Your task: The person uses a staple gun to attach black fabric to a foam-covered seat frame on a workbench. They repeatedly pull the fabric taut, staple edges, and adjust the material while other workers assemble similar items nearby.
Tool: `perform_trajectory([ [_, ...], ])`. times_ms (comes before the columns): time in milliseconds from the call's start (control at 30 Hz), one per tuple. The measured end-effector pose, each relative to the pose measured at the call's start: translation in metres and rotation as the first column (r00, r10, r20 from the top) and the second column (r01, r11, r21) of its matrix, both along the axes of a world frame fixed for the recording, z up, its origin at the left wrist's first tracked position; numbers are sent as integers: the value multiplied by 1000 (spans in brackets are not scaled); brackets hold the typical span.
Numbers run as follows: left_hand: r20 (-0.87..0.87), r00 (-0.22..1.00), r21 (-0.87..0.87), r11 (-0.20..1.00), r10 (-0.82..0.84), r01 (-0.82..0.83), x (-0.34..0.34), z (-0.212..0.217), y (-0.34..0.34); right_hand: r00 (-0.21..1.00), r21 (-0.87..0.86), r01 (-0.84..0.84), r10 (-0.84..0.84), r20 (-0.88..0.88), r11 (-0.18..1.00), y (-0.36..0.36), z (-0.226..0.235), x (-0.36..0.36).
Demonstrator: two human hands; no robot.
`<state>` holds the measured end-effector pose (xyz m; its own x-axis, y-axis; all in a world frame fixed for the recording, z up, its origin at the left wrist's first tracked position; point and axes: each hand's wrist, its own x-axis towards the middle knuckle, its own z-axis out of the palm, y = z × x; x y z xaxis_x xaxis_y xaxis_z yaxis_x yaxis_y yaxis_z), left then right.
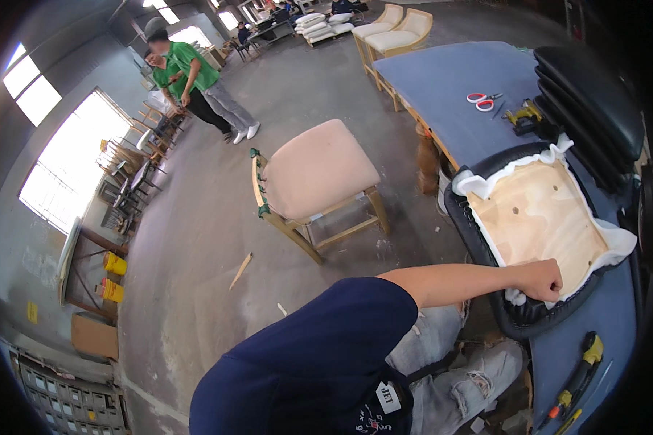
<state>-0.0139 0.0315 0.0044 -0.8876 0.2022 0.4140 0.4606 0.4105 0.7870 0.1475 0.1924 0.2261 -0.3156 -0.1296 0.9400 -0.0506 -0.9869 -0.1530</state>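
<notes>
My left hand point(541, 280), reaching across from the left in a navy sleeve, is closed in a fist at the near edge of an upside-down chair seat. The seat shows a bare plywood board point(537, 210) with a few holes, white wadding point(617, 243) puffing out around it, and a black leather-like cover point(463, 210) lying loose about the rim. The curled fingers hide whatever they pinch there. It rests on a blue-topped workbench point(442, 69). My right hand does not show.
Black padded seats point(591, 109) are stacked at the bench's far right. Near them lie red-handled cutters point(480, 101) and a yellow-and-black tool point(524, 114); another long yellow-and-black tool point(580, 373) lies nearer. A beige upholstered chair point(319, 170) stands on the floor. Two people in green shirts point(196, 69) stand farther off.
</notes>
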Motion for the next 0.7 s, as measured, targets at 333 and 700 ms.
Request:
perform_trajectory([
  [333, 36, 994, -3, 995, -99, 99, -13, 0, 1, 902, 343, 427, -421, -94, 837, 69, -11, 0],
  [700, -146, 881, 269, 875, 450, -403, 102, 27, 23, 126, 634, 635, -751, -648, -440, 162, -140, -152],
])
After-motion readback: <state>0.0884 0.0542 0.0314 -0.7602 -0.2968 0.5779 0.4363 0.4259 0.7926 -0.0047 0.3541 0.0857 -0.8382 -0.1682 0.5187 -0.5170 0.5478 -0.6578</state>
